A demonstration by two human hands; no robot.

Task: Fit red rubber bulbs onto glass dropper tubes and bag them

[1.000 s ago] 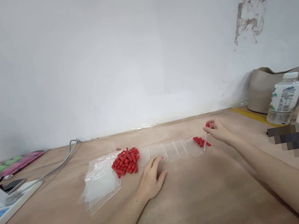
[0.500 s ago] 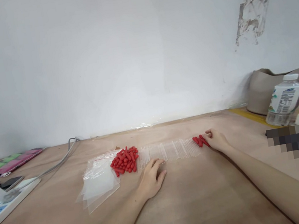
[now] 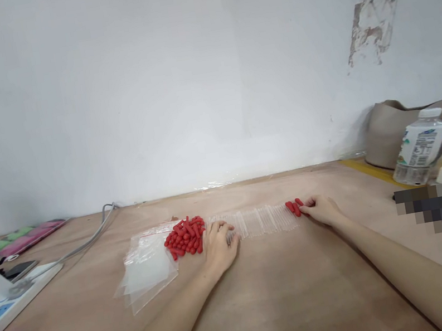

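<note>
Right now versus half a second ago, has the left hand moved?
Yes: the left hand has moved forward, away from the wearer, and closer to the pile of red pieces.

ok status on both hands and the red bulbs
Left hand over row of clear tubes, hiding some. Right hand at small red bulb cluster, grip unclear. Bigger red bulb pile beside left hand, near clear plastic bags.
</note>
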